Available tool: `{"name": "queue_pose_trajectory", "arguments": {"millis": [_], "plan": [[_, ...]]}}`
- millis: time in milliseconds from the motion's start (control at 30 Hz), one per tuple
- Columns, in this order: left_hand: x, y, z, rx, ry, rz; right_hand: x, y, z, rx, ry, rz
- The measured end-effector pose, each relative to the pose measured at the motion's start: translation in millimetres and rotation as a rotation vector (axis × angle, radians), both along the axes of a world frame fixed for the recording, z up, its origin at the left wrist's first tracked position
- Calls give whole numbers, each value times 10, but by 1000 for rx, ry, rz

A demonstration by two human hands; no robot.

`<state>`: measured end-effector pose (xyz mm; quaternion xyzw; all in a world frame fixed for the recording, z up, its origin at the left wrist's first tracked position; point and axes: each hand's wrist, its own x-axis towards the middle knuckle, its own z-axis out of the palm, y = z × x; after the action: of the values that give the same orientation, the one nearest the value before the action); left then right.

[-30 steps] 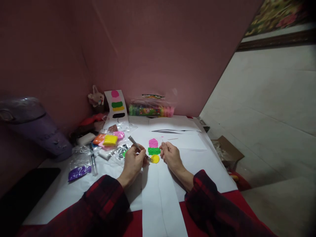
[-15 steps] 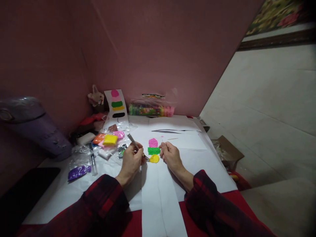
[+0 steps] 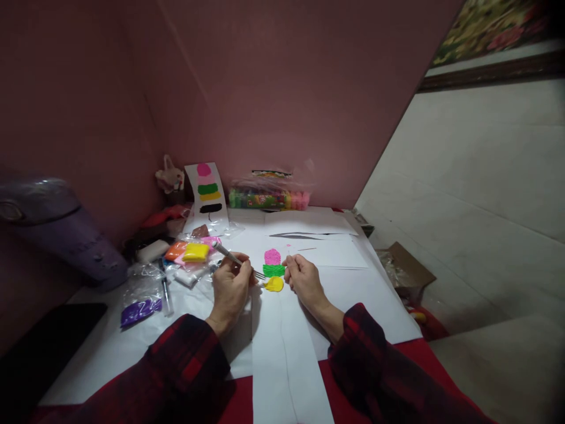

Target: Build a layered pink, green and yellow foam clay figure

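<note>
A metal fork (image 3: 236, 259) is held in my left hand (image 3: 232, 291), its tines just above the left side of a yellow clay patch (image 3: 274, 284). That patch lies on a long white paper strip (image 3: 286, 359), below a textured green band (image 3: 273, 270) and a textured pink piece (image 3: 272, 257). My right hand (image 3: 304, 282) is closed beside the green band; what its fingertips pinch, if anything, is too small to make out.
At the left lie clay packets, a yellow one (image 3: 196, 252) and a purple one (image 3: 140, 312), with a purple bottle (image 3: 83, 235) behind. A painted sample card (image 3: 208, 191) leans on the wall. A cardboard box (image 3: 406, 274) is at the right.
The fork has lifted off the yellow patch, its tines moving slightly up and left with my left hand. My right hand has hardly moved.
</note>
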<state>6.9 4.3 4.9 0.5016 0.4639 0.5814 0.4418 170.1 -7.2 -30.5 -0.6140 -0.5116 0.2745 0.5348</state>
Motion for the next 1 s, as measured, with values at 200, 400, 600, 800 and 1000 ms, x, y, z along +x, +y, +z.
{"name": "queue_pose_trajectory", "arguments": {"millis": [200,400,600,800,1000], "plan": [[69,10,-41,-151,-80,-169,-6,-12,30,5,-15,6],[55,48,-82,-68,83,-124,-3,-18,29,4,-32,8],[47,93,-68,-95,70,-127,1,-20,15,2,-38,9],[29,128,-71,-99,68,-138,6,-17,13,-8,-80,6],[3,149,-99,-25,123,-96,7,-10,12,-25,-117,-6]]}}
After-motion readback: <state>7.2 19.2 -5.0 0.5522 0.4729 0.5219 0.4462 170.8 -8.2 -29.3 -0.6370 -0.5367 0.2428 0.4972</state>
